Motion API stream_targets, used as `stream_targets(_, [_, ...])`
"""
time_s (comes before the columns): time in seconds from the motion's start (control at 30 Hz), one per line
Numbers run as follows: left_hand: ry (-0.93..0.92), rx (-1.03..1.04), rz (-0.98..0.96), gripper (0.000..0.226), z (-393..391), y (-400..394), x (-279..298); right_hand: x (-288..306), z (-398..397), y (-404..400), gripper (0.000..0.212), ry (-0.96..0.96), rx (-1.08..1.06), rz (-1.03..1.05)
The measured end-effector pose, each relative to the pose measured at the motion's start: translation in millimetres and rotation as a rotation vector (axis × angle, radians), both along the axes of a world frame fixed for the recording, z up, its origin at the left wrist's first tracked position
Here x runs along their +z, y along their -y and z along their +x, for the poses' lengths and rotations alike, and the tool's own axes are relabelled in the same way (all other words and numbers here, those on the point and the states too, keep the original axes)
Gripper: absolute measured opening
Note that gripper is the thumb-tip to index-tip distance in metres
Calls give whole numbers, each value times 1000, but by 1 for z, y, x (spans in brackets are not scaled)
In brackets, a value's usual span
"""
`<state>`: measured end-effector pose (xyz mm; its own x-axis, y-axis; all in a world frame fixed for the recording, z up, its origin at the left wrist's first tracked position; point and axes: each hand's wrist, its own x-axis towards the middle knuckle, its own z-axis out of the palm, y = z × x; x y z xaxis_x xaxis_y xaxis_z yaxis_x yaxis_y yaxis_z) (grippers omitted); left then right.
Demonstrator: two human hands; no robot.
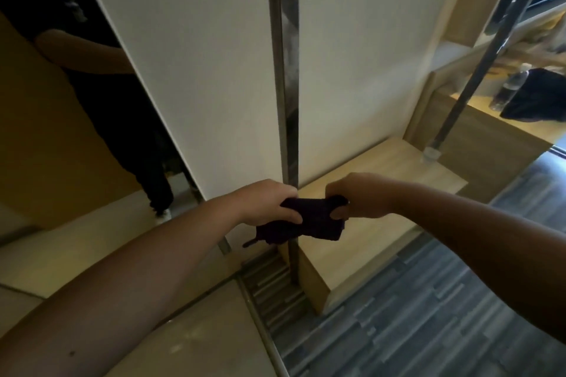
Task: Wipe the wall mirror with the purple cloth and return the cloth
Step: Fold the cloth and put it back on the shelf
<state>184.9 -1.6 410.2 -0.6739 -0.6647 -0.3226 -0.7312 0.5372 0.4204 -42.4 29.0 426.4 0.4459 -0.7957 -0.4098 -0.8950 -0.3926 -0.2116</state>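
The dark purple cloth (309, 222) is bunched between both hands at the centre of the view. My left hand (266, 203) grips its left end and my right hand (356, 196) pinches its right end; a short loop hangs from the cloth's lower left. The wall mirror (76, 107) fills the left side, with a metal frame edge (288, 70) running up the middle. It reflects a white wall and a person in dark clothes. Both hands are held just in front of the mirror's lower right edge.
A low light-wood shelf (386, 168) stands right of the frame, below the hands. A slanted metal pole (477, 64) rises from it. Farther right, a wooden counter holds a plastic bottle (510, 87) and a dark bag (539, 95). Grey patterned floor (428, 315) lies at lower right.
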Motion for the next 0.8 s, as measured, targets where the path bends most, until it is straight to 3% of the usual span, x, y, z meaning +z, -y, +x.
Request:
stream_targets(0.1, [-25, -7, 22, 24, -14, 4, -16, -9, -33, 8, 14, -9, 4, 43])
stream_targets(0.33, [-101, -11, 50, 9, -28, 11, -71, -59, -61, 22, 18, 6, -49, 89])
stream_targets(0.57, [-32, -26, -2, 22, -42, 28, -155, -150, -72, 28, 21, -31, -200, 44])
stream_targets(0.8, [13, 33, -20, 18, -79, 36, -251, -239, -100, 43, 20, -59, -231, 86])
